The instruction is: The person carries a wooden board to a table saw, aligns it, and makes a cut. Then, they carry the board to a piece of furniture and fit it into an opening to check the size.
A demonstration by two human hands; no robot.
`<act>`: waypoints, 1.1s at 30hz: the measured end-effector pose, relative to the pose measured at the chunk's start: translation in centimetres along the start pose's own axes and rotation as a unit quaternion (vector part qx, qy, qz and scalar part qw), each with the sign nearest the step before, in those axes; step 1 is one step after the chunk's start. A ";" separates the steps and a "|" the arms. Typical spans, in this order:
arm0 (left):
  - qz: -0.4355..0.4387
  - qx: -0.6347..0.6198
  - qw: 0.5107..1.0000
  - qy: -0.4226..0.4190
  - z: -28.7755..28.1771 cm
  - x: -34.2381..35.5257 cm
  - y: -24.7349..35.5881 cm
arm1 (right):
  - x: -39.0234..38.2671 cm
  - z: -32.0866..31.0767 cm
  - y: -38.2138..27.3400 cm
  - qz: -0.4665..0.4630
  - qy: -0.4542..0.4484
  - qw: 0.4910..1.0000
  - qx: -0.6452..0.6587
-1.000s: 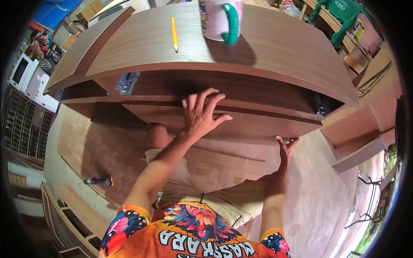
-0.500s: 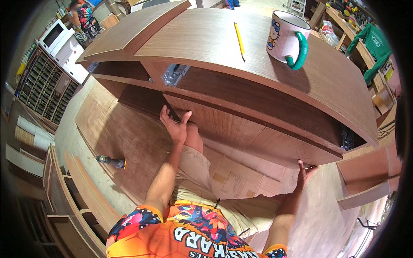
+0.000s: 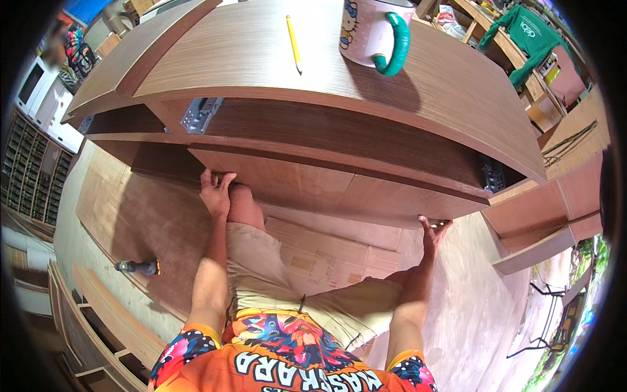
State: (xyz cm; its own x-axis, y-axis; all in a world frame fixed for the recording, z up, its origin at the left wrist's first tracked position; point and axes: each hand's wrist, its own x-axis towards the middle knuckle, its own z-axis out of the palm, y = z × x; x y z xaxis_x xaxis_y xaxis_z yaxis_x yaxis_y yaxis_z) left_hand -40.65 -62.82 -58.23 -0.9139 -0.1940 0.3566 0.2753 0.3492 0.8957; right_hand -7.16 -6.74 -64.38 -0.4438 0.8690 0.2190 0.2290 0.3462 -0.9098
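Note:
A long brown wood-grain panel [image 3: 307,179] stands on edge at the lower front of a wooden cabinet [image 3: 261,62]. My left hand [image 3: 216,194] grips its left end, thumb on the face and fingers around the edge. Down at the lower right corner, my right hand [image 3: 432,235] holds the same panel, thumb in front and fingers partly hidden beneath. Above the panel runs an open slot, with a metal bracket [image 3: 200,115] near its left end and another metal bracket [image 3: 494,178] at the right.
On the cabinet top lie a yellow pencil [image 3: 294,46] and a mug [image 3: 369,36] with a green-wrapped handle. A cordless drill [image 3: 138,267] rests on the floor board at left. Flattened cardboard [image 3: 320,255] lies under my legs. Curved wooden frames [image 3: 111,307] stand at lower left.
The view has swung to the right and slightly down, so the scene sits farther left and higher. Both hands keep their hold on the panel, which shows no clear movement against the cabinet.

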 end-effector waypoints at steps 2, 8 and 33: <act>-0.009 -0.052 0.999 -0.012 0.0 0.0 -0.6 | -0.3 0.3 -0.8 0.003 0.001 1.000 0.019; 0.017 -0.042 0.999 -0.028 0.5 0.9 -1.3 | -0.1 -0.2 -0.1 -0.018 0.012 0.999 0.024; 0.007 0.037 0.999 -0.024 0.0 1.0 -0.1 | 0.0 -0.3 -0.7 -0.024 0.012 1.000 0.006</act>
State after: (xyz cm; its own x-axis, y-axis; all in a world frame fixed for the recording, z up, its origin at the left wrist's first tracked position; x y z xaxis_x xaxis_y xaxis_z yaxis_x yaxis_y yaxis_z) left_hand -41.58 -63.06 -57.96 -0.9241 -0.1446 0.3536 0.2669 0.4179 0.8684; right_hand -7.02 -6.90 -63.63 -0.4329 0.8598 0.2707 0.1974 0.3834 -0.9022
